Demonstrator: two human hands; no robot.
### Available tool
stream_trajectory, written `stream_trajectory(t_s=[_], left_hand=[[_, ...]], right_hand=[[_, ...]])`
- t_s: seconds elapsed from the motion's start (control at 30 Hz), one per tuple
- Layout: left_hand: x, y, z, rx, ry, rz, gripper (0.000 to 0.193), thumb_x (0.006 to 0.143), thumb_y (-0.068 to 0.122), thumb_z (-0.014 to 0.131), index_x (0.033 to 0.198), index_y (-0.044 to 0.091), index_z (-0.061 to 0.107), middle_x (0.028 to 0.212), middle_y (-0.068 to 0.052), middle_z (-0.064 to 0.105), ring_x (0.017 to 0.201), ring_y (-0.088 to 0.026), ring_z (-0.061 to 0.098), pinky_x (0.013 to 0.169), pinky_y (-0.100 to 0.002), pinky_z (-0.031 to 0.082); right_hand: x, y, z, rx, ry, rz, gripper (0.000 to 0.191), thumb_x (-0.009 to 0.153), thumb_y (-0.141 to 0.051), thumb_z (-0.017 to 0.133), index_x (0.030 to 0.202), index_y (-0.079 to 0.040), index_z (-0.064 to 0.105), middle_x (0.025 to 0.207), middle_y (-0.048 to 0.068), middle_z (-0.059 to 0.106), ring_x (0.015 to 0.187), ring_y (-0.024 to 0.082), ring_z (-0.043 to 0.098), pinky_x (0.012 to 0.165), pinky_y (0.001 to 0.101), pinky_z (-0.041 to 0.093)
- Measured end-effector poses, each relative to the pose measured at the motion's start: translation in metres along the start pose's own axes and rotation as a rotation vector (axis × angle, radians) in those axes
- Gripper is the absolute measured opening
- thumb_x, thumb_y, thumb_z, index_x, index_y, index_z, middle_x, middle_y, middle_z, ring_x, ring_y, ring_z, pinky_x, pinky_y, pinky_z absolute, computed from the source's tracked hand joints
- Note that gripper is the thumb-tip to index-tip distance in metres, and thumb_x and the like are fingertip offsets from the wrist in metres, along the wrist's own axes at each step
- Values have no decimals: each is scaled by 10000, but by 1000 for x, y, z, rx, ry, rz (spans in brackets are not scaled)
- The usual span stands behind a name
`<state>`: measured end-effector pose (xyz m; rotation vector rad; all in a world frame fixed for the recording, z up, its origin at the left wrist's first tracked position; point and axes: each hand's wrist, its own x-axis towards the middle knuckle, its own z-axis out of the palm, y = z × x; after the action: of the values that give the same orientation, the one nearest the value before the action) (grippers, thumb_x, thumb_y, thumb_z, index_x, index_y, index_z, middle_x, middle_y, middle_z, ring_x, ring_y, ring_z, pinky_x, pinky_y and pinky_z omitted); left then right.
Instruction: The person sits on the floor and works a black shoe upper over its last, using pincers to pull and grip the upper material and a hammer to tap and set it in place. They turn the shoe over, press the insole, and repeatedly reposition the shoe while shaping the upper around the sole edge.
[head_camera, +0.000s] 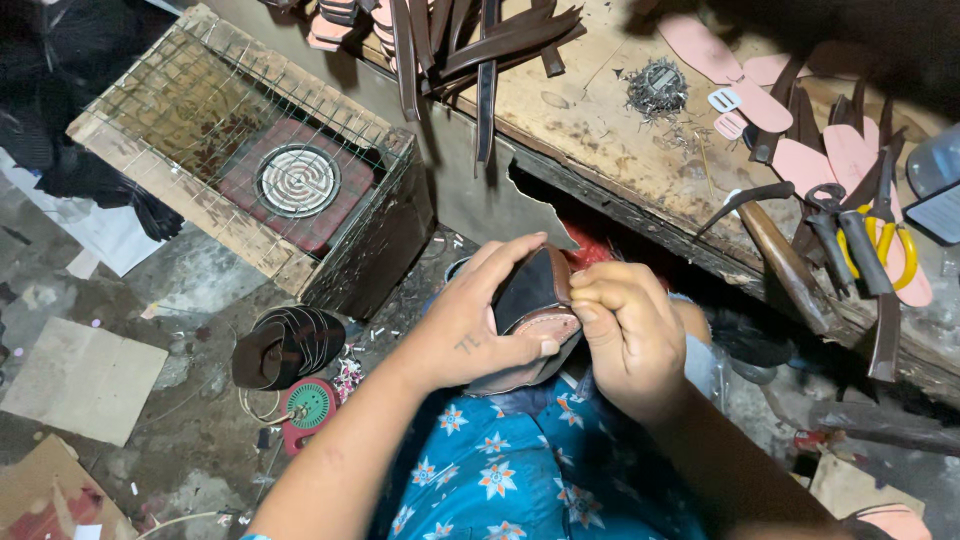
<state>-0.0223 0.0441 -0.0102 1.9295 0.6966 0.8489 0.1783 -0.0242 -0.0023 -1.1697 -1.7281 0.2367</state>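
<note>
**Sandal held over the lap beside a cluttered bench**

Workshop floor litter and a scarred wooden workbench surround the person. Left hand wraps closed around a brown sandal; right hand pinches its edge with curled fingers. Pliers lie on the bench.

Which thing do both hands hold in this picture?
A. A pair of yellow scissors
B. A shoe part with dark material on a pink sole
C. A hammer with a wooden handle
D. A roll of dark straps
B: the left hand and the right hand both grip the shoe part over the lap, while the hammer and the yellow scissors lie untouched on the workbench.
</note>
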Motion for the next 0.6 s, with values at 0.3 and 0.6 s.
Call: stream_trajectory(t_s=[0.3, 0.6], left_hand=[[-2, 4, -1, 48, -20, 44, 915, 754, 319, 852, 1512, 27, 432, 1308, -179, 590, 1272, -356, 583, 1116, -413, 445], [-8, 7, -1, 58, 6, 77, 909, 707, 302, 887, 1476, 55, 470, 1333, -169, 586, 1292, -365, 579, 1146, -415, 448]], right_hand=[[14, -16, -25, -108, -207, -59, 159, 855, -62, 770, 995, -25, 706, 1055, 142, 732, 936, 283, 740, 791, 327, 578], [-4, -18, -7, -17, -46, -162, 182, 878, -21, 771, 1015, 3, 653, 1091, 148, 695, 1012, 307, 713, 923, 401, 590]])
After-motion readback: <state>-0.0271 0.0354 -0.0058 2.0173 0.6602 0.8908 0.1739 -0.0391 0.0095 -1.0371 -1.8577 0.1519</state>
